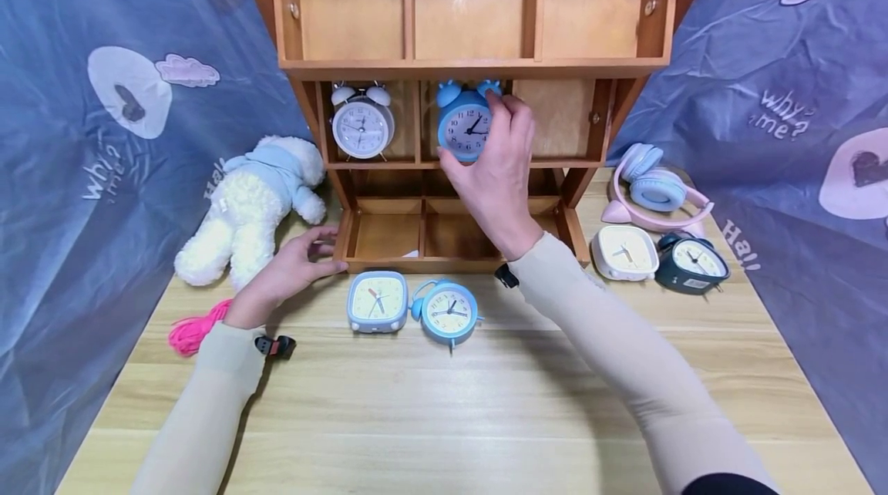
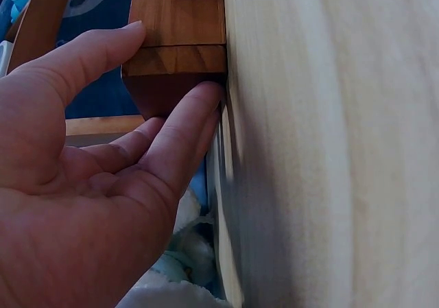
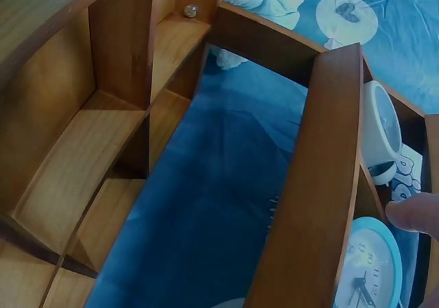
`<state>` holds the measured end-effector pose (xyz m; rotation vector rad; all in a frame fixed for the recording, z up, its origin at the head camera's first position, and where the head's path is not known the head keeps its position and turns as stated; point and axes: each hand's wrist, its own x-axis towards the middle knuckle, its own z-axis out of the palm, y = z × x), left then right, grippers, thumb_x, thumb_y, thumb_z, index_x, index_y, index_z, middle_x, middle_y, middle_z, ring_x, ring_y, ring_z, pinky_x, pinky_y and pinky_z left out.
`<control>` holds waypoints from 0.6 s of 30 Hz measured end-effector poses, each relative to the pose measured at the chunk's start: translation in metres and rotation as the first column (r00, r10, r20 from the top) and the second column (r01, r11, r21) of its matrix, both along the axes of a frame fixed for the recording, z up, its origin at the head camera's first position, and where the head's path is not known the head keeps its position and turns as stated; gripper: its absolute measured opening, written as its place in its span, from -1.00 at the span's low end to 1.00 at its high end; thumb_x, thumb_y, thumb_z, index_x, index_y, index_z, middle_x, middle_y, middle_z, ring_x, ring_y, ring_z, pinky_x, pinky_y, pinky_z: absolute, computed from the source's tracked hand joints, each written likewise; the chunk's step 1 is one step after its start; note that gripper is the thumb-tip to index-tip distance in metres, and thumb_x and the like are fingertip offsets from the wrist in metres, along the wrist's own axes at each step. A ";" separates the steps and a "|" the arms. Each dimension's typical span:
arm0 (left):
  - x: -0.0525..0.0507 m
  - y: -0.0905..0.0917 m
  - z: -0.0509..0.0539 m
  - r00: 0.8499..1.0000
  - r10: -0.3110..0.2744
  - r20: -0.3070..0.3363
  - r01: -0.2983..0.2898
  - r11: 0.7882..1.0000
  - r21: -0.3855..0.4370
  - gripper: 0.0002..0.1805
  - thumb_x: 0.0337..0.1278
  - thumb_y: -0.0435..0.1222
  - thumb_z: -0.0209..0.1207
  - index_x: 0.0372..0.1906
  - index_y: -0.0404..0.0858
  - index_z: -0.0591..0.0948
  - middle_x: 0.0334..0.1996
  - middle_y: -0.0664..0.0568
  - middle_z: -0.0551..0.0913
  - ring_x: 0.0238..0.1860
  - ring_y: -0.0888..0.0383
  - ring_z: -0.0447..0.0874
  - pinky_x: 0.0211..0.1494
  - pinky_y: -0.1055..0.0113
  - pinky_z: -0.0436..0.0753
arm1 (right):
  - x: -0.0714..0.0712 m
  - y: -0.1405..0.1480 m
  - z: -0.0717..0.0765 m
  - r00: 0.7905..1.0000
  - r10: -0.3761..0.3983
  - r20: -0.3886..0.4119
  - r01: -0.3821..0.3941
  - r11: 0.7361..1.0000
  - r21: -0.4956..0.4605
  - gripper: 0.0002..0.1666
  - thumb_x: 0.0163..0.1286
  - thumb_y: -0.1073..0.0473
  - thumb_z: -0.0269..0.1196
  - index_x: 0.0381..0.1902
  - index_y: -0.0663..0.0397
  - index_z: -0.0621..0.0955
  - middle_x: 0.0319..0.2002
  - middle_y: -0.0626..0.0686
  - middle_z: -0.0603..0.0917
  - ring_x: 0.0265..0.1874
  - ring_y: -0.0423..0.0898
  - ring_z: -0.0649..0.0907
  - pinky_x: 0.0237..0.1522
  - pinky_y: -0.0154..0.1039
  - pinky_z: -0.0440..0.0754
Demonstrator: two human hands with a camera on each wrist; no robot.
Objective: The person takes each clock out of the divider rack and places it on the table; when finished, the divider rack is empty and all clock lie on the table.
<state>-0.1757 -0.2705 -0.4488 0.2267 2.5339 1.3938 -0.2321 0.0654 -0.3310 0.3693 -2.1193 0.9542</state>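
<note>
My right hand [image 1: 496, 167] grips a blue twin-bell alarm clock [image 1: 461, 129] in the middle compartment of the wooden shelf's second tier. Its thumb lies at the clock's lower left, and its fingers reach the right bell. In the right wrist view the clock's blue rim [image 3: 396, 253] shows near the thumb [image 3: 415, 213]. A white twin-bell clock [image 1: 362, 127] stands in the compartment to the left. At the lower left corner of the wooden shelf [image 1: 444, 267], my left hand [image 1: 291, 271] touches the wood, thumb in front and fairly straight fingers along the side [image 2: 182, 126].
A square blue clock [image 1: 378, 301] and a round blue clock [image 1: 449, 312] lie before the shelf. At right are a white clock [image 1: 625, 252], a dark green clock [image 1: 692, 262] and headphones [image 1: 657, 190]. A plush toy [image 1: 253, 202] and pink cord [image 1: 197, 327] lie at left.
</note>
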 end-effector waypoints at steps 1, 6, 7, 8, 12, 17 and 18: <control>0.000 0.000 0.000 1.000 0.000 -0.001 0.000 1.000 0.000 -0.10 0.48 -0.28 0.44 0.72 -0.43 0.26 0.49 -0.47 0.59 0.51 -0.36 0.61 0.15 0.66 0.55 | -0.001 -0.002 0.000 1.000 -0.008 -0.004 0.008 1.000 -0.003 0.06 0.26 0.03 0.67 0.56 0.31 0.44 0.41 0.36 0.44 0.47 0.28 0.40 0.59 0.08 0.38; -0.001 0.000 -0.001 1.000 0.001 -0.003 -0.001 1.000 0.001 -0.11 0.48 -0.29 0.45 0.71 -0.44 0.27 0.49 -0.46 0.59 0.50 -0.36 0.61 0.16 0.67 0.54 | -0.005 -0.008 -0.003 0.999 -0.046 -0.008 0.046 0.999 -0.014 0.09 0.22 0.03 0.69 0.56 0.31 0.42 0.43 0.34 0.44 0.48 0.26 0.41 0.61 0.05 0.38; -0.001 0.000 -0.001 1.000 0.000 -0.002 0.000 1.000 0.002 -0.11 0.48 -0.29 0.45 0.71 -0.44 0.27 0.49 -0.46 0.59 0.50 -0.35 0.61 0.16 0.67 0.54 | -0.005 -0.009 -0.004 0.999 -0.050 -0.011 0.050 0.999 -0.013 0.08 0.22 0.04 0.69 0.56 0.31 0.43 0.43 0.34 0.44 0.47 0.26 0.42 0.61 0.05 0.39; -0.001 0.000 -0.001 1.000 0.000 -0.001 0.000 1.000 0.002 -0.11 0.48 -0.29 0.45 0.71 -0.44 0.27 0.49 -0.46 0.59 0.50 -0.35 0.61 0.16 0.67 0.54 | -0.006 -0.010 -0.004 0.998 -0.055 -0.012 0.055 0.998 -0.012 0.08 0.23 0.04 0.69 0.56 0.30 0.43 0.43 0.34 0.44 0.47 0.26 0.42 0.61 0.05 0.39; -0.001 0.000 -0.001 1.000 -0.001 -0.002 0.001 1.000 -0.007 -0.11 0.49 -0.28 0.45 0.71 -0.44 0.26 0.49 -0.46 0.59 0.51 -0.35 0.61 0.18 0.65 0.54 | -0.009 -0.013 -0.006 0.996 -0.081 -0.027 0.081 0.997 0.002 0.06 0.23 0.07 0.69 0.54 0.30 0.43 0.43 0.34 0.44 0.47 0.26 0.43 0.63 0.04 0.39; 0.000 0.000 0.000 1.000 0.003 0.002 -0.003 1.000 -0.012 -0.10 0.49 -0.26 0.45 0.71 -0.44 0.26 0.48 -0.47 0.60 0.51 -0.35 0.61 0.17 0.64 0.54 | -0.011 -0.018 -0.009 0.991 -0.128 -0.044 0.129 0.991 0.040 0.07 0.23 0.07 0.69 0.54 0.30 0.42 0.44 0.34 0.44 0.48 0.27 0.44 0.66 0.03 0.38; 0.000 0.000 0.000 1.000 0.002 0.004 -0.002 1.000 -0.013 -0.09 0.49 -0.25 0.45 0.72 -0.43 0.26 0.48 -0.46 0.59 0.51 -0.35 0.61 0.17 0.64 0.54 | -0.011 -0.018 -0.010 0.990 -0.135 -0.049 0.137 0.990 0.046 0.06 0.23 0.07 0.69 0.54 0.30 0.42 0.43 0.34 0.44 0.48 0.27 0.44 0.66 0.03 0.39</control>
